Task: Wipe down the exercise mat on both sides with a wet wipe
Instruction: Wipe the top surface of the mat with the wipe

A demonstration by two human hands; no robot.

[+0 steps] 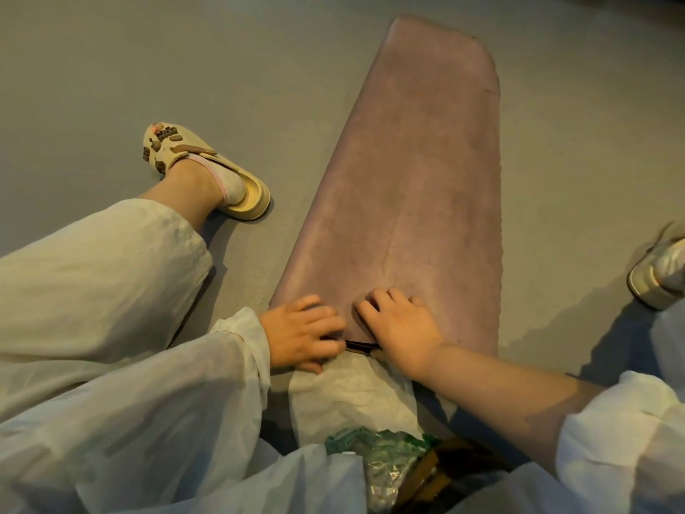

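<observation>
Green wipe packet [374, 454] seen nearest. Near edge of mauve exercise mat [407, 187] gripped by left hand [302, 333] and right hand [402, 328], fingers curled; mat judged soft, floppy, best lifted by edge.

An indoor room, likely a home: bare grey floor [111, 68] and a person's slippered foot [192, 165].

The near end of the dusty-pink rubbery exercise mat [400, 202] is covered by both hands. A pale shoe [663, 268] is cut off by the right edge. A crinkled green-and-silver packet [385, 458] is partly hidden under white sleeves; its print cannot be read.
</observation>
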